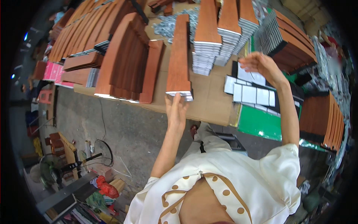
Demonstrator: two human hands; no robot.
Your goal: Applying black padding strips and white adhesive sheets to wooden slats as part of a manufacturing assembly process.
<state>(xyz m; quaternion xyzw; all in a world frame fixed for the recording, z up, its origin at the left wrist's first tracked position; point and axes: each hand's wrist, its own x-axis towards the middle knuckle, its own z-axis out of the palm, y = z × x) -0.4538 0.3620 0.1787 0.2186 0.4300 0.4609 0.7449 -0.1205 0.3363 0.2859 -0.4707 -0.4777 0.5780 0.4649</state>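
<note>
A small stack of long reddish-brown wood-look strips (178, 56) lies lengthwise on the cardboard-covered table, its white near end at the table edge. My left hand (176, 112) grips that near end, fingers bent against it. To the right, my right hand (261, 65) is raised over white rectangular pieces (255, 95) on dark sheets, its fingers stretched out and nothing seen in them. A taller stack of similar strips (207, 26) stands between the two hands, with white ends facing me.
Curved brown panels (123, 56) stand packed at the left of the cardboard table top (212, 99). Small metal parts (164, 30) lie heaped behind. Bundled brown pieces (289, 41) and a green sheet (259, 122) are on the right. A fan (52, 170) stands on the floor at left.
</note>
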